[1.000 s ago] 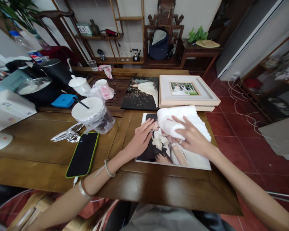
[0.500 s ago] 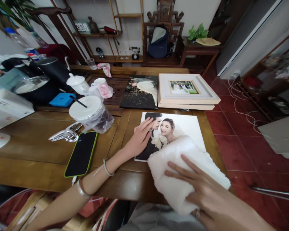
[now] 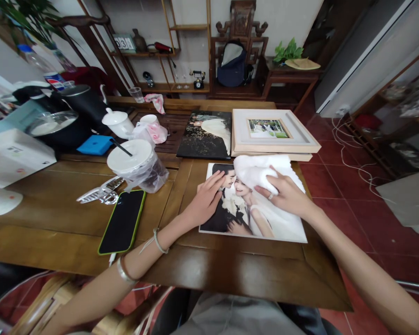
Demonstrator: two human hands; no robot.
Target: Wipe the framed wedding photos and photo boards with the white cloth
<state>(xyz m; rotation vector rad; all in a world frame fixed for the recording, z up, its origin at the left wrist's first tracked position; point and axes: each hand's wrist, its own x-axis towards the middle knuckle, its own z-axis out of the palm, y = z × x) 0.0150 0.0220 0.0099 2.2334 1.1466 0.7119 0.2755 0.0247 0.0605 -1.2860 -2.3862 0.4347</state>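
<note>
A wedding photo print (image 3: 237, 211) lies face up on the wooden table in front of me. My left hand (image 3: 207, 195) rests flat on its left side, fingers stretched out over the dark-haired figure. My right hand (image 3: 282, 190) grips a bunched white cloth (image 3: 254, 170) against the upper right of the print. The cloth covers part of the picture there and spreads toward the print's far right corner. Just beyond the print lie a dark photo panel (image 3: 206, 135) and a pale wooden picture frame (image 3: 240, 139) holding a small photo, stacked on another frame.
To the left are a phone (image 3: 122, 223) on a charging cable, a silver clip-like object (image 3: 103, 191), a lidded cup (image 3: 131, 158) in a plastic bag and a blue box (image 3: 96, 144). A white teapot (image 3: 118, 123) stands behind. The table's right edge borders a red tiled floor (image 3: 335, 186).
My right hand has moved the white cloth from the near right edge up to the print's upper right, uncovering its lower part. My left hand stays in place on the print.
</note>
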